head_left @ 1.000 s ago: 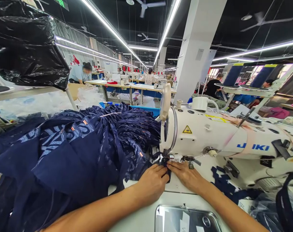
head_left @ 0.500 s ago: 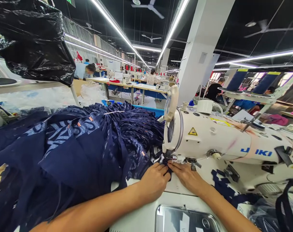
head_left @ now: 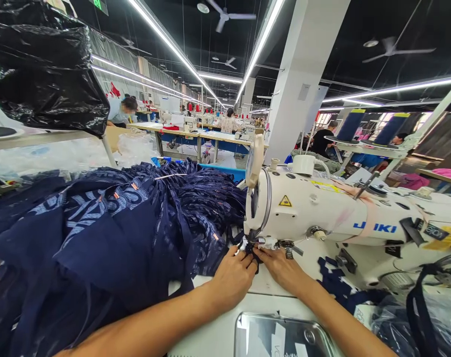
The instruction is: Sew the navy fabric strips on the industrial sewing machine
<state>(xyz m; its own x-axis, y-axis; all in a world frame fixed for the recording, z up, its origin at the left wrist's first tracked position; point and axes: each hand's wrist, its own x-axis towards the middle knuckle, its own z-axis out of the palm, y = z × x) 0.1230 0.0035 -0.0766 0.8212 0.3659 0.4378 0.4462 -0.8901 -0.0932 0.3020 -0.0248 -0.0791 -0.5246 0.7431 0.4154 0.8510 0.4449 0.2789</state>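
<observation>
A white sewing machine (head_left: 303, 206) stands in front of me, its needle end pointing left. My left hand (head_left: 233, 275) is beside the presser foot, fingers curled on a small dark navy fabric piece (head_left: 250, 249). From the other side, my right hand (head_left: 283, 269) holds the same piece, fingertips pressed together close to the left hand's. Both hands partly hide the fabric, and where the needle meets it cannot be made out. Left of the machine lies a large heap of navy garments (head_left: 113, 238) with light blue lace-like patterned parts and small orange tags, reaching close to my left hand.
A phone-like silver object (head_left: 281, 334) lies on the machine bed before my forearms. Navy scraps (head_left: 335, 282) and a clear plastic bag (head_left: 392, 327) lie to the right. Navy thread cones (head_left: 350, 126) stand behind the machine. Black plastic (head_left: 46, 74) covers something upper left.
The head view has turned slightly right, so the scene sits farther left. My left fingers have shifted a little at the presser foot; both hands stay on the fabric.
</observation>
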